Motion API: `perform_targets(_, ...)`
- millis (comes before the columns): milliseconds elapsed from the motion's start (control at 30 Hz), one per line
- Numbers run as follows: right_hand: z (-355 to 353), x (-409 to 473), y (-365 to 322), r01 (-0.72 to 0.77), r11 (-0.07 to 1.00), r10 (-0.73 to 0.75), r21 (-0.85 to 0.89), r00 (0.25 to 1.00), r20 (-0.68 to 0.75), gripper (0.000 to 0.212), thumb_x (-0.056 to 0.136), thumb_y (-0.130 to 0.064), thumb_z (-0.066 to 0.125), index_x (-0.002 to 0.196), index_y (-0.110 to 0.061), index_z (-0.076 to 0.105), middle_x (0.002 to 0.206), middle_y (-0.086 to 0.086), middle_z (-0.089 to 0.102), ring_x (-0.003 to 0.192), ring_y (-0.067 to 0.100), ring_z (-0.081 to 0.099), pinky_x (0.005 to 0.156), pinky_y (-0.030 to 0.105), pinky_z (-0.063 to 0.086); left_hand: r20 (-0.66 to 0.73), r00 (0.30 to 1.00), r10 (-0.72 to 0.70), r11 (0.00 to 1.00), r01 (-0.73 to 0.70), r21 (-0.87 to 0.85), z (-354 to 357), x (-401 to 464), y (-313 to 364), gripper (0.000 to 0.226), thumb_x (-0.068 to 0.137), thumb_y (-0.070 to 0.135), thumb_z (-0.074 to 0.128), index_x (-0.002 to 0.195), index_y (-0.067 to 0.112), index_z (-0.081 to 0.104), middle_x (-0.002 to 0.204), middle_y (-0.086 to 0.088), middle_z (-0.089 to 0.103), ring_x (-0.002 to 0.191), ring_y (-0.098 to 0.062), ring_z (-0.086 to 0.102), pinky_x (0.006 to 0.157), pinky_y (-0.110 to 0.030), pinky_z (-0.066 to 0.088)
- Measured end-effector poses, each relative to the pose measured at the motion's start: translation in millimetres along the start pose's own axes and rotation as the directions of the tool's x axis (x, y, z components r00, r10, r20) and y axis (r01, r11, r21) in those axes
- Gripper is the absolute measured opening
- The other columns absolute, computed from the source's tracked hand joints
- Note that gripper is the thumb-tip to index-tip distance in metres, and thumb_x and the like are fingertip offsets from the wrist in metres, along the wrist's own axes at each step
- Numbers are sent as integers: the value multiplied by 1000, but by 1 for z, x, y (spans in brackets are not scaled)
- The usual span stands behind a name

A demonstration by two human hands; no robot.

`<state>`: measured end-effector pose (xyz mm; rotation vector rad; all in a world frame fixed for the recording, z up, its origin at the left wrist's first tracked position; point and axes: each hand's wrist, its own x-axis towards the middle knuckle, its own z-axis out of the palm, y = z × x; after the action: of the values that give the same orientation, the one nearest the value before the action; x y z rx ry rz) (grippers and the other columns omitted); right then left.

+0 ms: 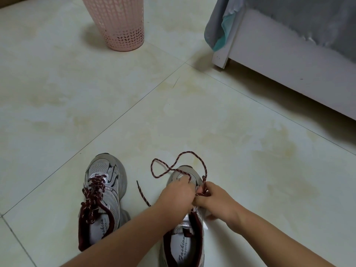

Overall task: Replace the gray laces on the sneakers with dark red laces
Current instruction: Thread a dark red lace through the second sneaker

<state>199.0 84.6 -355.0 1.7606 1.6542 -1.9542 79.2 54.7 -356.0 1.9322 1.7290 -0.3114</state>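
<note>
Hands (194,195) on speckled, ropy lace (174,166)

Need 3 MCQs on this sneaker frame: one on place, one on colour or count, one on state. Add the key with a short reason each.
1. Where does the pink basket stand?
A. Far left on the floor, beyond the shoes
B. Beside the right sneaker
C. On the white furniture

2. What colour is the lace on the left sneaker?
A. Gray
B. Dark red with pale flecks
C. White

3. What is the state of the right sneaker?
A. Fully laced and tied
B. No lace at all
C. Partly laced, with loose lace looping on the floor

Key:
1 A: the basket sits at the top left, well past both shoes.
2 B: the left sneaker's lace is dark red and speckled.
3 C: the left hand and right hand work the dark red lace at the eyelets, while its slack loops past the toe.
</note>
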Motion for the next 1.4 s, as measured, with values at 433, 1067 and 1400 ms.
perform_targets(433,11,-5,7,10,984,-15,-177,1000,-26,40,79,-23,67,106,-17,38,95,2,57,86,20,62,67,33,53,75,994,81,680,0,-733,-38,-9,-42,26,94,11,41,69,19,44,76,0,53,76,-15,52,78,-30,44)
perform_targets(1067,10,-9,6,-23,998,22,-55,1000,-7,31,83,-10,58,107,-5,39,83,10,55,68,22,55,57,32,51,-42,999,-10,999,11,31,4,-3,-10,20,90,6,49,110,4,53,118,-14,49,105,-28,54,75,-32,42)
perform_targets(1400,18,-9,12,24,979,-54,-202,988,-144,26,79,-21,61,88,-22,37,91,8,58,88,33,63,76,52,53,187,966,178,694,11,-720,-53,-21,-40,28,94,9,44,68,17,48,69,5,45,74,-12,41,72,-24,32)
